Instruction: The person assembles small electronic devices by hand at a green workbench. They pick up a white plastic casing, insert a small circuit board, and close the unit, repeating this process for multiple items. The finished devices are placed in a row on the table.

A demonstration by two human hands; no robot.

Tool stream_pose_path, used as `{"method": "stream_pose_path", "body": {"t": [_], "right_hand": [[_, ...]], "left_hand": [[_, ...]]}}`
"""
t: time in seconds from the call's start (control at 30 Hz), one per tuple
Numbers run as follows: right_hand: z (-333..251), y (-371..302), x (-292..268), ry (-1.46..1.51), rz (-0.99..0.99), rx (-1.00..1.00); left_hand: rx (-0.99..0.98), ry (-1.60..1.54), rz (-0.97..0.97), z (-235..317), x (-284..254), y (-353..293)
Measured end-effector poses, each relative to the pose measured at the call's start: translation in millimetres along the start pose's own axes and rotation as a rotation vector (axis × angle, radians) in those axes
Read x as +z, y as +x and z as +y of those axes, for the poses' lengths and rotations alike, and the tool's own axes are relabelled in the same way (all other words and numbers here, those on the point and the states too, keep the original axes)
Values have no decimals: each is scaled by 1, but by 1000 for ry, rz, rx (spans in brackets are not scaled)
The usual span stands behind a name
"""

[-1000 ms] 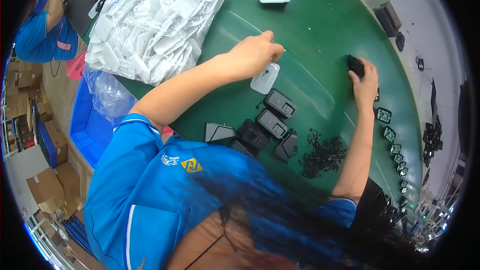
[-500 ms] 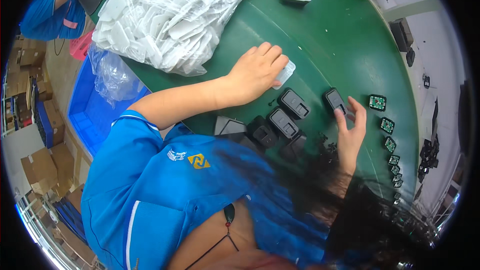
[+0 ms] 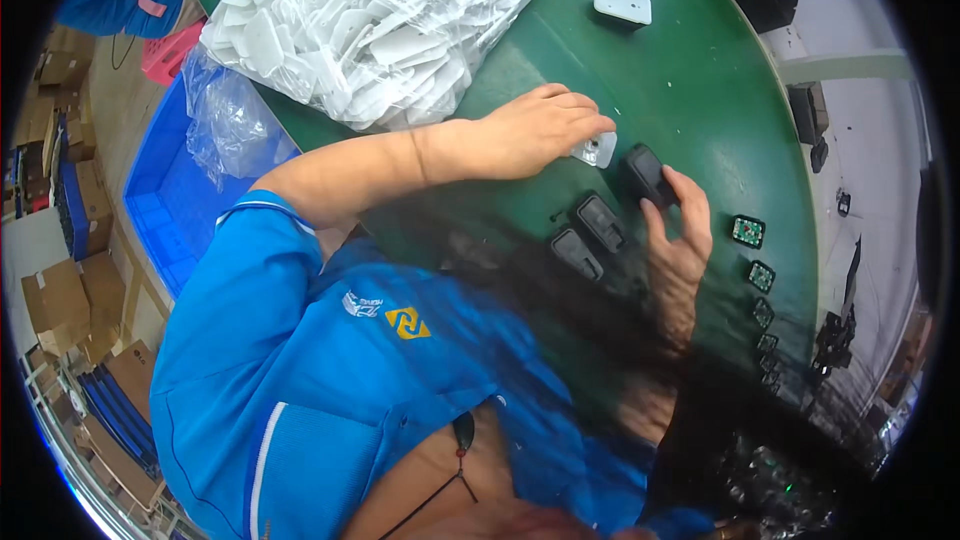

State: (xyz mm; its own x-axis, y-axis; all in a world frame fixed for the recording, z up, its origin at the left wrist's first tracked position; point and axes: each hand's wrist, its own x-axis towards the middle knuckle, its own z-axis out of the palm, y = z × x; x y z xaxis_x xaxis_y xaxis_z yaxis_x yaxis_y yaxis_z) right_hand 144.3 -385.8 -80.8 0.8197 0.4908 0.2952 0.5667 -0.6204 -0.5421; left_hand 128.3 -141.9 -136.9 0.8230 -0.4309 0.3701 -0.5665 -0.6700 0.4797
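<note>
While the left hand [image 3: 535, 130] presses curled fingers on a small clear piece [image 3: 598, 149] at centre frame, two black housings [image 3: 590, 238] already lie lined up below; the right hand [image 3: 678, 240] pinches a third black housing [image 3: 648, 176] beside them. Upper left, a bag of white parts [image 3: 370, 20] waits; green boards [image 3: 748, 231] sit right, and hair hides the lower table [image 3: 700, 70].

A green table [image 3: 700, 70] fills the upper middle of the frame. On it lie a heap of white parts in clear bags [image 3: 370, 20] at upper left, one white box [image 3: 622, 6] at top, black housings [image 3: 600, 225] in the centre, and small green boards [image 3: 748, 231] at right.
</note>
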Motion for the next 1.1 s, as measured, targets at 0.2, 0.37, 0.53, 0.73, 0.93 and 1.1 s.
{"method": "stream_pose_path", "body": {"t": [0.2, 0.37, 0.53, 0.73, 0.93, 1.1], "right_hand": [[-19, 34, 24, 48, -94, -138], [-23, 46, 31, 42, -178, -174], [-21, 50, 36, -3, -240, -201], [-21, 41, 46, -253, -133, -407], [-20, 39, 47, -210, -168, -345], [-6, 63, 31, 165, -307, -150]], "left_hand": [[-112, -228, 109, -9, -12, -15], [-89, -264, 74, -9, -12, -30], [-64, -186, 67, -13, -8, -34], [-43, -70, 80, -15, -6, -38], [15, 136, 120, -10, -6, -39], [39, 204, 182, 2, -1, -18]]}}
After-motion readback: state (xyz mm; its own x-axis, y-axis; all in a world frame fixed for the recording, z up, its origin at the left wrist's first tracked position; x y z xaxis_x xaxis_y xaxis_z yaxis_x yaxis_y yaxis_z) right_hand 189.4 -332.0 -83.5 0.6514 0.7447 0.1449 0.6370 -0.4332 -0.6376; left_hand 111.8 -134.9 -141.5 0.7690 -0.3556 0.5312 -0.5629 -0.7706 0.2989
